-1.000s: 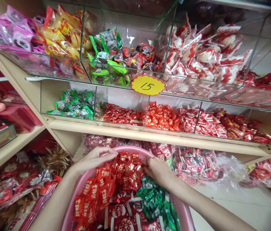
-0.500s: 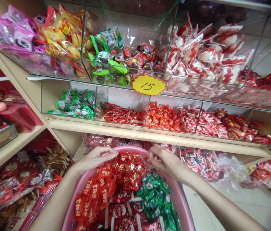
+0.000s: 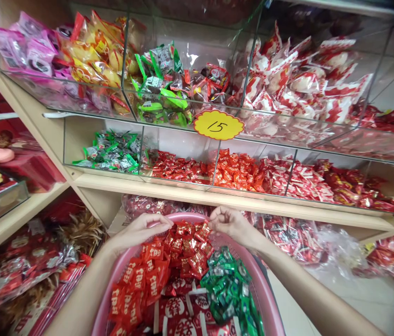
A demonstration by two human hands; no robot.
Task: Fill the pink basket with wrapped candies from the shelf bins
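Observation:
A pink plastic basket (image 3: 269, 293) holds wrapped candies in sorted groups. Small dark-red and gold candies (image 3: 187, 249) lie at its far end, orange-red packets (image 3: 137, 280) on the left, green-wrapped candies (image 3: 230, 284) on the right. Maroon packets with white print (image 3: 176, 308) fill the near middle. My left hand (image 3: 147, 228) rests over the far left rim, fingers pressed together, tips by the red-gold candies; whatever it grips is hidden. At the far right rim my right hand (image 3: 230, 225) pinches at a red-gold candy at the edge of that group.
Ahead, a wooden shelf (image 3: 217, 193) carries clear bins of wrapped sweets in two tiers, with a yellow price tag (image 3: 218, 124) marked 15. Bagged candies (image 3: 294, 238) lie underneath. Red packages (image 3: 18, 252) stand on the lower left.
My right hand has shifted left and slightly up to the edge of the red-gold candies. My left hand has stayed nearly in place. The view has moved slightly.

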